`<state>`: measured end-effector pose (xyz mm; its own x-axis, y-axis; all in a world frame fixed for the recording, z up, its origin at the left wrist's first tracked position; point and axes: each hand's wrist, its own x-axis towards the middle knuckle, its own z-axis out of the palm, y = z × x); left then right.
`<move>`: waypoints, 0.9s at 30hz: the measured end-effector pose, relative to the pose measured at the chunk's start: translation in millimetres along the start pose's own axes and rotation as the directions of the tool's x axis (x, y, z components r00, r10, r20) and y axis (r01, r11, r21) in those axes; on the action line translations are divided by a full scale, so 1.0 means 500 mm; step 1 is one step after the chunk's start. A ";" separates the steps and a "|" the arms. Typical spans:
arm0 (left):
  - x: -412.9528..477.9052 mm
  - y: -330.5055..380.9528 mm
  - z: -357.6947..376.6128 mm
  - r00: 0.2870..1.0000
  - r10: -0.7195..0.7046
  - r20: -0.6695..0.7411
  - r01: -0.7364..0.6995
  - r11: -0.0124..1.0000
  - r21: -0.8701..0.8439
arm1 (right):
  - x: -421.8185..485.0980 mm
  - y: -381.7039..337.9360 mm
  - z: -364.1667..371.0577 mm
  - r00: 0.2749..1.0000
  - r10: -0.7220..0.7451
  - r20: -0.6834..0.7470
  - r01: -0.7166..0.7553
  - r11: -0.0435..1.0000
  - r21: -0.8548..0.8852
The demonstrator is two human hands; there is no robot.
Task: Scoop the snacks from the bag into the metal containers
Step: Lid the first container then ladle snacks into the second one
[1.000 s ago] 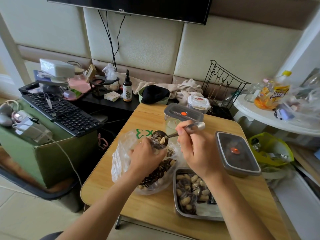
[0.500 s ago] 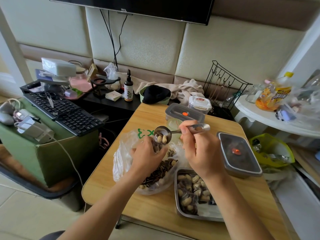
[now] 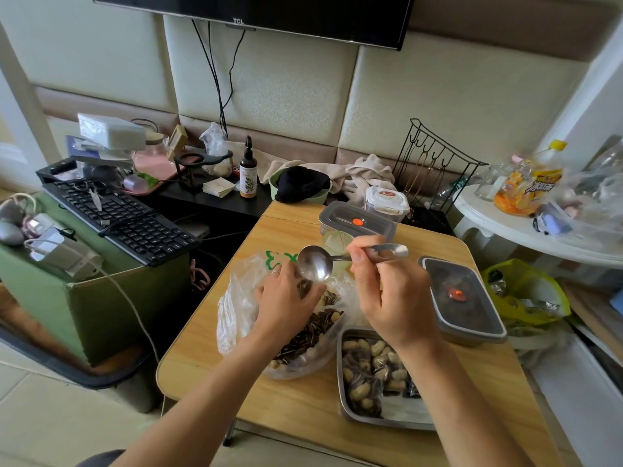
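Observation:
A clear plastic bag [image 3: 236,308] of striped seeds and peanuts lies on the wooden table [image 3: 296,409]. My left hand [image 3: 286,305] grips the bag's mouth with curled fingers, and a few dark seeds show by its thumb. My right hand [image 3: 387,298] pinches the handle of a metal spoon [image 3: 315,264] just above the left hand. The spoon's bowl is tilted and looks empty. An open metal container [image 3: 387,424] holding peanuts and dark packets sits at the front right, partly hidden by my right forearm.
Two lidded metal containers stand on the table, one at the right [image 3: 462,298] and one at the back [image 3: 357,220]. A keyboard [image 3: 124,220] on a green box is at left. A white side table [image 3: 505,230] with bottles is at right.
The spoon held snacks over the bag before; now it is raised, tilted and looks empty. My right hand has lifted slightly. My left hand has stayed at the bag's mouth.

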<state>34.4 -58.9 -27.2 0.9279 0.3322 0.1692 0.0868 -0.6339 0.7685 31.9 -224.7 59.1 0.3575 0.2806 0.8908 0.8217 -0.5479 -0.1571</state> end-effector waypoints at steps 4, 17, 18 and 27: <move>-0.002 0.001 0.000 1.000 0.012 0.013 -0.012 1.000 -0.024 | 0.003 -0.002 -0.005 0.998 -0.027 -0.053 0.026 0.999 -0.022; -0.004 0.013 -0.066 0.982 -0.009 -0.187 -0.036 0.972 -0.233 | -0.008 0.044 -0.001 0.888 0.451 -0.088 -0.447 0.892 0.059; -0.003 0.011 -0.077 0.975 -0.021 -0.222 -0.038 0.965 -0.258 | -0.011 0.044 0.004 0.886 0.461 -0.045 -0.459 0.887 0.042; -0.004 -0.047 -0.125 0.912 -0.325 -0.250 0.313 0.946 -0.089 | -0.027 0.011 0.059 0.938 0.213 0.273 -0.230 0.973 0.034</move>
<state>7.9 -1.1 -6.9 0.7275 0.6836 0.0587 0.3402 -0.4337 0.8344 44.7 -208.0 33.8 0.6314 0.3618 0.6859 0.7317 -0.5710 -0.3723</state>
